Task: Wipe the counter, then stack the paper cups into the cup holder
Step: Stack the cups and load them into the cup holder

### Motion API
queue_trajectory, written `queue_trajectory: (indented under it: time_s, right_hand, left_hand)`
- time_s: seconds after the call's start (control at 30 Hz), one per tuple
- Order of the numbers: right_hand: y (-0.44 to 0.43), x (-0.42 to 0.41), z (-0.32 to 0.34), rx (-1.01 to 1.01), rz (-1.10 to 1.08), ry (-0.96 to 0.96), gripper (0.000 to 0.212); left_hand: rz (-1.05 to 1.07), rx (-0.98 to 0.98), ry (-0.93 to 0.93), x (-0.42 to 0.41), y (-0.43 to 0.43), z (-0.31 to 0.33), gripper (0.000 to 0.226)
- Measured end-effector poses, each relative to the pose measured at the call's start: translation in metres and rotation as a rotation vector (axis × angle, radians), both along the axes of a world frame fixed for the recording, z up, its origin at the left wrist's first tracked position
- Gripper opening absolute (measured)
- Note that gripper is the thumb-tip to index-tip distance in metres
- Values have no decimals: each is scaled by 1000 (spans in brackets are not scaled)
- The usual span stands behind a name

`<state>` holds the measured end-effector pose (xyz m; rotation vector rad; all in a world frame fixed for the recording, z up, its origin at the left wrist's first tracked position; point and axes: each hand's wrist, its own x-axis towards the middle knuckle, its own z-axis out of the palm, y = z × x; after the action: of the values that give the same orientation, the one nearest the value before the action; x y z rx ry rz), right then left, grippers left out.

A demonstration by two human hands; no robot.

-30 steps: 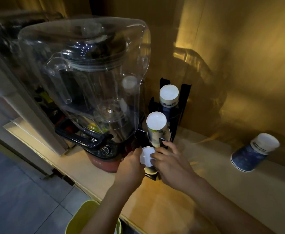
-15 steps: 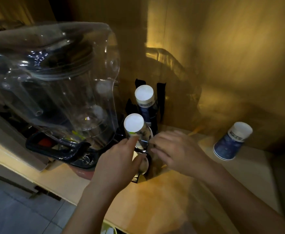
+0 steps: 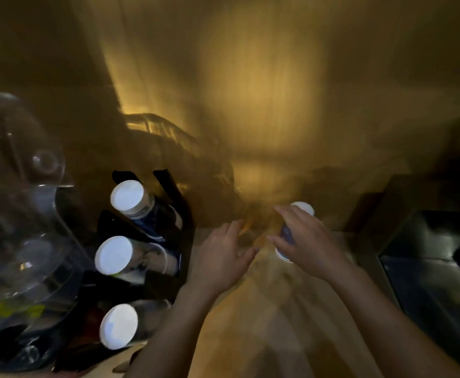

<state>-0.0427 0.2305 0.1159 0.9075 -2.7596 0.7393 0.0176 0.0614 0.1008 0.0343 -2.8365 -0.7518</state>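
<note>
Dim amber light on wooden counter [image 3: 278, 323], wood-panelled wall [image 3: 264, 91] at far side. Right hand [image 3: 309, 245] over blue paper cup [image 3: 287, 236] near back wall; fingers spread, grip uncertain through blur. Left hand [image 3: 223, 257] open, palm down, just left of cup. Black cup holder [image 3: 179, 214] at left, three white-bottomed stacks. Clear blender cover [image 3: 18, 214] far left.

Three cup stacks [image 3: 127, 198] [image 3: 113, 255] [image 3: 118, 326] are counted in one black cup holder [image 3: 173, 192] at nine o'clock. One blue paper cup [image 3: 287, 234] and two hands [image 3: 220, 257] [image 3: 305, 238] are seen.
</note>
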Motion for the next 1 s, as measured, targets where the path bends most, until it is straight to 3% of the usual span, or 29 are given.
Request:
queue_trajectory:
  time_s: [0.13, 0.2, 0.5, 0.6, 0.67, 0.77, 0.9, 1.0]
  right_hand:
    - [25, -29, -11, -160, -222, -166, 54]
    - [34, -45, -21, -206, -295, -292, 63]
    - [41, -90, -64, -324, -368, -499, 71]
    - [40, -97, -78, -456, -361, -639, 63]
    - [37, -98, -86, -486, -365, -701, 63]
    - [33, -99, -96, -460, -415, -687, 68]
    - [33, -92, -99, -417, -430, -623, 65]
    - [35, -84, -99, -450, -426, -603, 62]
  left_hand:
    - [-46, 144, -23, -45, 27, -15, 77]
    - [-46, 194, -56, -68, 40, -23, 87]
    - [-137, 408, -154, -136, 78, -67, 97]
    - [-112, 516, -191, -147, 84, -77, 73]
    - [-131, 463, -277, -146, 85, -80, 54]
    - [-146, 497, -312, -141, 85, -82, 38]
    - [-196, 910, -440, -131, 69, -88, 37]
    - [-35, 1115, -530, -124, 55, -101, 24]
